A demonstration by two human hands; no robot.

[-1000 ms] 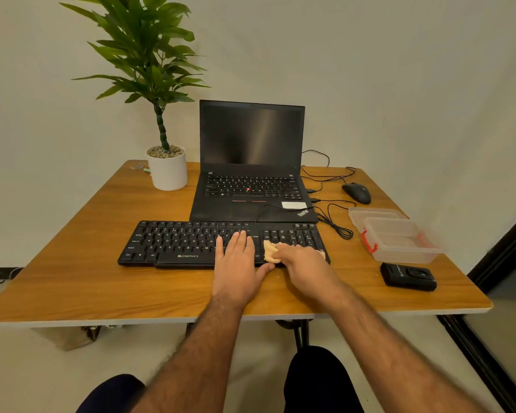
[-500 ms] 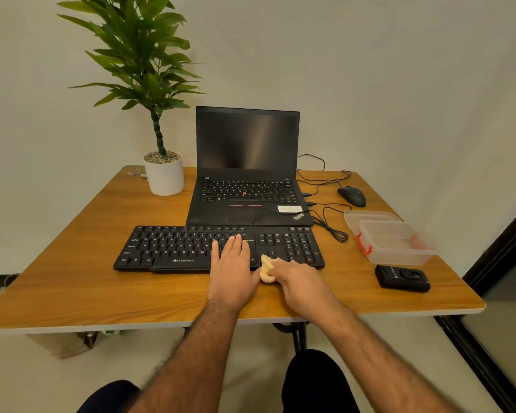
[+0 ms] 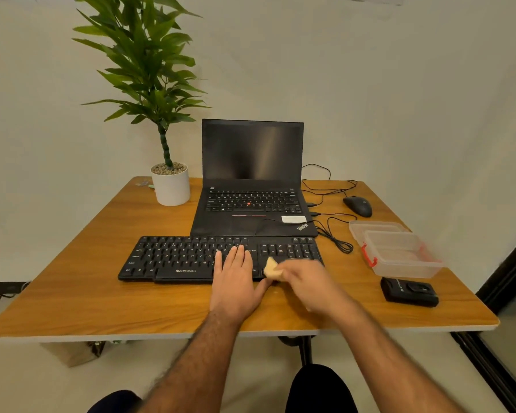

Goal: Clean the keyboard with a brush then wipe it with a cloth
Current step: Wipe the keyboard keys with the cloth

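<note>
A black keyboard (image 3: 179, 257) lies across the front middle of the wooden table (image 3: 102, 296). My left hand (image 3: 236, 278) lies flat on its right-middle keys with straight fingers, holding it down. My right hand (image 3: 307, 281), blurred by motion, grips a small yellow cloth (image 3: 271, 268) and presses it on the keyboard's front right part, beside the number pad. No brush is in view.
An open black laptop (image 3: 251, 204) stands right behind the keyboard. A potted plant (image 3: 170, 183) is at the back left, a mouse (image 3: 357, 205) with cables at the back right. A clear plastic box (image 3: 399, 254) and a small black device (image 3: 410, 292) lie at the right.
My right hand has slid the cloth along the keyboard's right front part, pulling it toward the front edge and then back onto the keys. My left hand stays flat on the keys.
</note>
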